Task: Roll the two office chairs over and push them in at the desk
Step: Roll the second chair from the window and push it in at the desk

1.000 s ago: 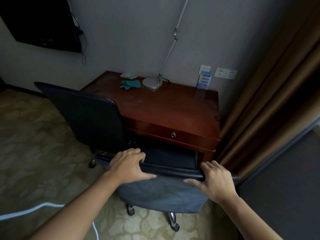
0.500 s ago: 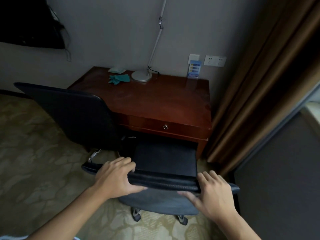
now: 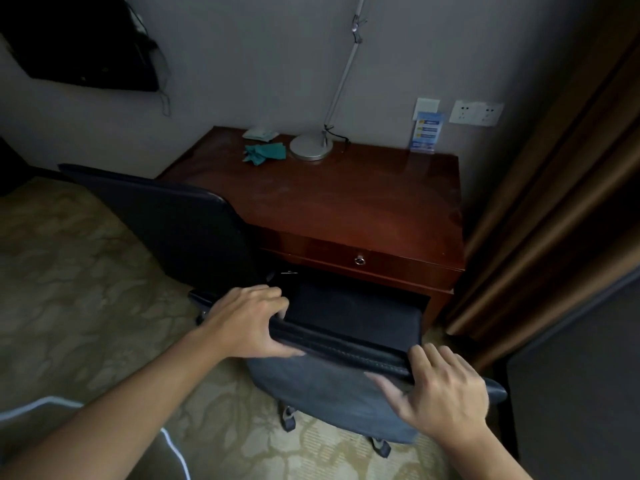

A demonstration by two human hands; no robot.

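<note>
Head view: both hands gripped the top edge of the near chair's backrest (image 3: 346,344), which ran crosswise, left to right, between them. The left hand (image 3: 247,323) was closed over its left part, fingers (image 3: 266,294) hooked over the front and thumb behind. The right hand (image 3: 443,389) lay on the right end, fingers (image 3: 436,358) curled loosely over the rim, thumb spread on the back. The surface (image 3: 346,202) lay straight ahead of the fingers, its kneehole just beyond the seat (image 3: 353,306), whose front already sat under the drawer. The second chair (image 3: 180,223) stood ahead and left of the left hand, angled at the surface's left corner and close to the near chair. Any further push looked to run forward, across the backrest's long axis, both hands about equally placed.
</note>
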